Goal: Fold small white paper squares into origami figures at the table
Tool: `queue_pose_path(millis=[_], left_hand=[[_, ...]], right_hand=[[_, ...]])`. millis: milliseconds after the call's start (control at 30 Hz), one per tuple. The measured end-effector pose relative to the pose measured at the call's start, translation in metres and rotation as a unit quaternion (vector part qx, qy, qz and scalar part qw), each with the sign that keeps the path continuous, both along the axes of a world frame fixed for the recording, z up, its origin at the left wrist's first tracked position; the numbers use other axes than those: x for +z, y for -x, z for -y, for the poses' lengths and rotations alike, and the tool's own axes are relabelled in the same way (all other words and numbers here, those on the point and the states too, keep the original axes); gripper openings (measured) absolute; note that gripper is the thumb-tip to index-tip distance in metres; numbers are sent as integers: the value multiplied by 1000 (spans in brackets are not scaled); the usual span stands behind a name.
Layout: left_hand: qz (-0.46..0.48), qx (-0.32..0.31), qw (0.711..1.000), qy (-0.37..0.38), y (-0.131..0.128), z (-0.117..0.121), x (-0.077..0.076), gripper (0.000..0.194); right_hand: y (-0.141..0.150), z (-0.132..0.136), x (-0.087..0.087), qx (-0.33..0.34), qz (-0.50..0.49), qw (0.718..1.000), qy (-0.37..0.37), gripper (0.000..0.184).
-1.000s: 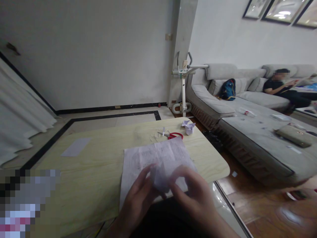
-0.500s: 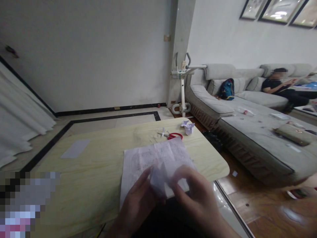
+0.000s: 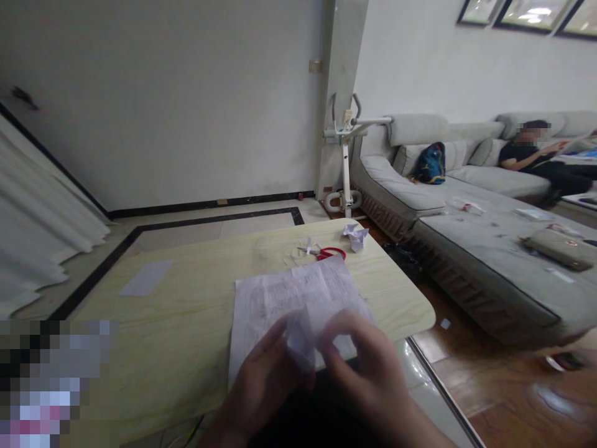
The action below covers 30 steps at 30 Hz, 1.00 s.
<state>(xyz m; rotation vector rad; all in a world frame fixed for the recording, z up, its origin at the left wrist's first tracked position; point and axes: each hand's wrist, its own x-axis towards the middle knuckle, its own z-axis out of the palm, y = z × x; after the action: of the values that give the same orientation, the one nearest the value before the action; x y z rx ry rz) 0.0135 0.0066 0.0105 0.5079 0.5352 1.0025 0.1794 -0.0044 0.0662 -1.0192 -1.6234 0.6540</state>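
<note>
Desk (image 3: 186, 330): pale yellow wood-grain top, rounded corners. On it, near edge: large creased white printed sheet (image 3: 280, 292). Just beyond the sheet: red-handled metal scissors (image 3: 330, 252), thin pale scraps (image 3: 293, 256) beside the blades. Far right corner: crumpled pale-lilac paper piece (image 3: 357, 238). Left side, well apart from the scissors: small blank white paper rectangle (image 3: 146, 278), lying flat.

Blue backpack (image 3: 431, 163) on grey sofa (image 3: 480, 242); person (image 3: 525, 155) seated farther right; white curtain (image 3: 41, 236) left.

A home living room, with a sofa (image 3: 485, 174) and framed pictures (image 3: 532, 14).
</note>
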Motion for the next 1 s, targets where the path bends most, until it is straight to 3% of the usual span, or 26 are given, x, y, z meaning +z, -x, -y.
queue_pose_path(millis=[433, 1000], left_hand=[[-107, 61, 991, -53, 0, -1, 2, 41], [-59, 26, 996, -56, 1, 0, 0, 36]], right_hand=[[-4, -5, 0, 13, 26, 1000, 5, 12], [-7, -9, -2, 34, 50, 998, -1, 16]])
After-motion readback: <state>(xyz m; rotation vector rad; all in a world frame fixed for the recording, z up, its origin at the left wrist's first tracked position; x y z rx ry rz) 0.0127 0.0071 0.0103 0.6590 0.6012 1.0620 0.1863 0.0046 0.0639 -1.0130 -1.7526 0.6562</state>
